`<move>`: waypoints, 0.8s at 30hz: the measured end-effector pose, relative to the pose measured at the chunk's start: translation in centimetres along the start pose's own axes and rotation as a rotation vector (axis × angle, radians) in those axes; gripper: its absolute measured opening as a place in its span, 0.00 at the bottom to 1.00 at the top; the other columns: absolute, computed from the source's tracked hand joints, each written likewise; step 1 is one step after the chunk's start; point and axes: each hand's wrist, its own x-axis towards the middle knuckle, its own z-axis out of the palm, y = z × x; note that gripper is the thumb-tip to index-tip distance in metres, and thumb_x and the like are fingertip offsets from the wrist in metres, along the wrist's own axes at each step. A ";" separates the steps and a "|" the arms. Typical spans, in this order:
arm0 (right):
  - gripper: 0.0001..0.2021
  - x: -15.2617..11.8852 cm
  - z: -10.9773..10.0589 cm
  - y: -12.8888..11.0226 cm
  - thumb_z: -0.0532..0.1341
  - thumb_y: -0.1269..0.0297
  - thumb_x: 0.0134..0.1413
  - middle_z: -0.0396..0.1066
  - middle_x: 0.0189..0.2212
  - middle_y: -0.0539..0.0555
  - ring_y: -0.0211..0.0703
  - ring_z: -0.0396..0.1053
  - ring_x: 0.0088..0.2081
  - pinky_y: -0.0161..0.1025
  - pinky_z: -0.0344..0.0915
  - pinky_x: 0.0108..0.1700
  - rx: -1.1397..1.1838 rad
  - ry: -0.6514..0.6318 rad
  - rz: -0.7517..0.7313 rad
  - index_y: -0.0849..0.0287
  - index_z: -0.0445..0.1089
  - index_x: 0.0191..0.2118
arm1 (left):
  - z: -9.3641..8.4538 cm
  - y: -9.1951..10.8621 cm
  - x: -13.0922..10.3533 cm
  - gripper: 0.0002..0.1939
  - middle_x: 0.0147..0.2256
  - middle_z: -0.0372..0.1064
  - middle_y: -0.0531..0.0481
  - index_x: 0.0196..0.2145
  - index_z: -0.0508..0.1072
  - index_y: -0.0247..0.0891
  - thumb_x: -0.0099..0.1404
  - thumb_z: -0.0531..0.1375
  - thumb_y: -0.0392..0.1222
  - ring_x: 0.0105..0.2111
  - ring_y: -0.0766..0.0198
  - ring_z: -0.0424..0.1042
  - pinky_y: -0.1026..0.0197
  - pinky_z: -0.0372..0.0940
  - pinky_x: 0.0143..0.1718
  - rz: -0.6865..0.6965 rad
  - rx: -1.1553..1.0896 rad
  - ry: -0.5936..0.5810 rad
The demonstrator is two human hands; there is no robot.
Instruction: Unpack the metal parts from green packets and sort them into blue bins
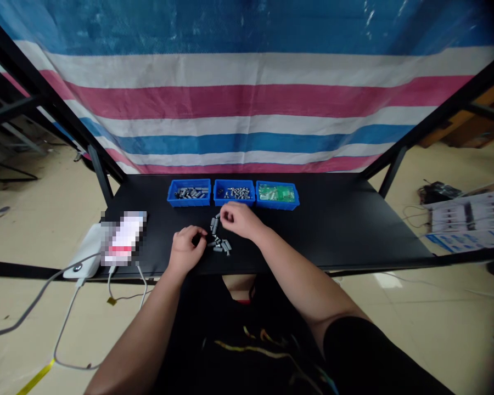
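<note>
On the black table (333,225), a small pile of grey cylindrical parts (220,244) lies between my hands. My left hand (185,249) rests at the pile's left edge, fingers curled around something dark that I cannot make out. My right hand (237,218) hovers just behind the pile and pinches one small grey part (217,215) at its fingertips. Another grey part (214,225) stands upright right below that hand.
Three blue bins line the back: the left bin (189,193) with grey cylinders, the middle bin (234,192) with small metal pieces, the right bin (277,195) with green-tinted bags. A white power bank (84,258) and cables sit at the left edge. A striped tarp hangs behind.
</note>
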 end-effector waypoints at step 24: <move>0.16 -2.7 -0.2 0.8 0.64 0.77 0.56 0.72 0.43 0.51 0.40 0.71 0.41 0.37 0.65 0.46 0.049 -0.412 -0.166 0.51 0.79 0.46 | -0.1 0.3 0.1 0.07 0.37 0.77 0.51 0.37 0.77 0.45 0.65 0.59 0.38 0.40 0.57 0.75 0.54 0.65 0.46 -0.018 0.011 -0.021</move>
